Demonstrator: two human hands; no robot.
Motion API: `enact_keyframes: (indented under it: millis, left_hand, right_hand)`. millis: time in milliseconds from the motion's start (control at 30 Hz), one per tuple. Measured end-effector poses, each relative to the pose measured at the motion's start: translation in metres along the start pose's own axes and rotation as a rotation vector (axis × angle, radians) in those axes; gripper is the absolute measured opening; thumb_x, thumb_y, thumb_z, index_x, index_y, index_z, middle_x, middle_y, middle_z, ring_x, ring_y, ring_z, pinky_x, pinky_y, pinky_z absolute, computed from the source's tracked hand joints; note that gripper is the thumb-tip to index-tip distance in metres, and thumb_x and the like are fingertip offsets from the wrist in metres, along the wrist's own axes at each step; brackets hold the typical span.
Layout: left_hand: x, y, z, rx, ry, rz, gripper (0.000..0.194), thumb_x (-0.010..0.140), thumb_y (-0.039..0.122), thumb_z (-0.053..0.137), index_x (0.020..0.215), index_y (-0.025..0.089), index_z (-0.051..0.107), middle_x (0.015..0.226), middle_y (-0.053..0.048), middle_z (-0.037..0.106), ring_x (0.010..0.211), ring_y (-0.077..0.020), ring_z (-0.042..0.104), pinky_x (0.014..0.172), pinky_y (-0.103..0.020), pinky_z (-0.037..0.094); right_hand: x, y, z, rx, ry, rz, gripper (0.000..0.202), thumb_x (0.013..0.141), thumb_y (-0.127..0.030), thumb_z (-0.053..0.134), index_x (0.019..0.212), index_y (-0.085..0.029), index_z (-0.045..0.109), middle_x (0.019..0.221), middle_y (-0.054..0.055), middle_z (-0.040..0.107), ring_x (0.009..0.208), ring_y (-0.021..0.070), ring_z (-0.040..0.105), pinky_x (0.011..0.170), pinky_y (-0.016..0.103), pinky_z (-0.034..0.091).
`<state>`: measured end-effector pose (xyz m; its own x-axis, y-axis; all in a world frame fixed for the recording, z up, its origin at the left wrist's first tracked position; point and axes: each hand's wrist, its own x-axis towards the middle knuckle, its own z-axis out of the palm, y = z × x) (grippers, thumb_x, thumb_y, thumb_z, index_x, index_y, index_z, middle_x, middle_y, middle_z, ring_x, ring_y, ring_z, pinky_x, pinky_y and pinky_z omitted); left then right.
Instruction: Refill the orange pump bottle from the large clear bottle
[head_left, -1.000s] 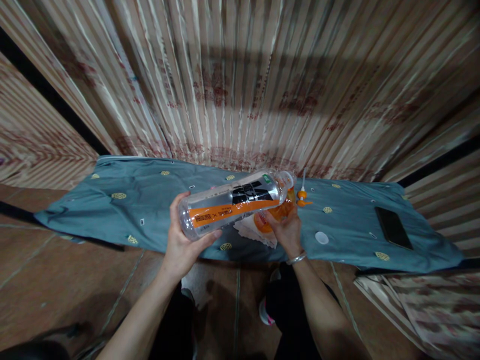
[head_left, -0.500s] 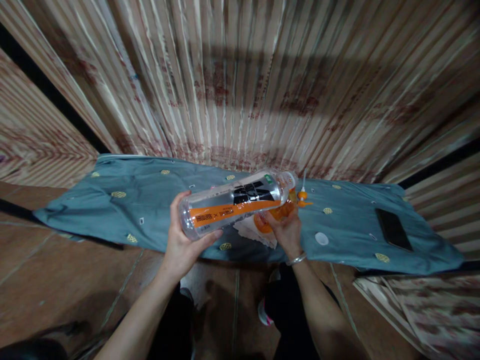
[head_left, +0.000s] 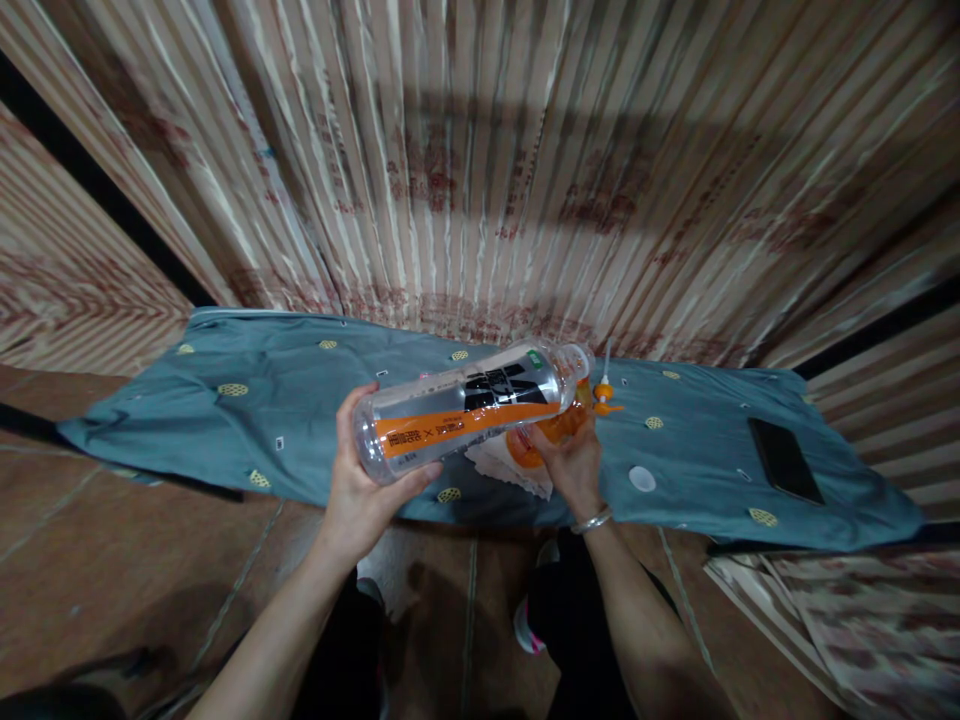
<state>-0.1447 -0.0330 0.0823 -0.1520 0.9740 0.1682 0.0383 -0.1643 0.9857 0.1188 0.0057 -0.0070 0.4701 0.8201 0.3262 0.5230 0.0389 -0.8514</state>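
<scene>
Left hand (head_left: 364, 490) wrapped round the base end of a clear plastic drink bottle (head_left: 465, 405), tilted above the teal cloth (head_left: 172, 410), neck by the translucent orange bottle (head_left: 534, 445). Right hand (head_left: 574, 465) curled around that one. Drink bottle: probably light, thin-walled, dents if squeezed, slick; grip low, firmer base. Glossy label, wrinkled cloth, limp white tissue (head_left: 499, 466), hard-plastic orange pump head (head_left: 604, 394).

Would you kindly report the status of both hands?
Left hand gripping tilted clear plastic bottle. Right hand around orange bottle. Orange pump head alongside, seemingly not blocking.
</scene>
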Motion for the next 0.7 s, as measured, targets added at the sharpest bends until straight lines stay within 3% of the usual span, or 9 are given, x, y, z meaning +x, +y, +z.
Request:
enact_keyframes:
  millis: [267,700]
  left_hand:
    - [-0.0017,0.0035,0.0014,-0.015,0.004,-0.016,0.102,0.053,0.035,0.097,0.137,0.027,0.039,0.113,-0.004,0.069,0.101,-0.0260,0.076,0.096,-0.045,0.065]
    - [-0.0030,0.0051,0.0006,0.002,0.005,-0.044,0.107,0.051,0.040,0.098,0.138,0.026,0.038,0.117,-0.006,0.068,0.108,-0.0290,0.075,0.101,-0.050,0.062]
  right_hand:
    - [0.0006,-0.0052,-0.0018,0.041,-0.013,0.070,0.075,0.068,-0.064,0.079,0.124,-0.018,0.059,0.118,0.020,0.078,0.116,0.0389,0.075,0.098,0.052,0.060]
    - [0.0002,-0.0023,-0.0008,0.009,0.011,0.071,0.076,0.066,-0.065,0.080,0.122,-0.018,0.059,0.112,0.019,0.079,0.114,0.0393,0.075,0.095,0.051,0.061]
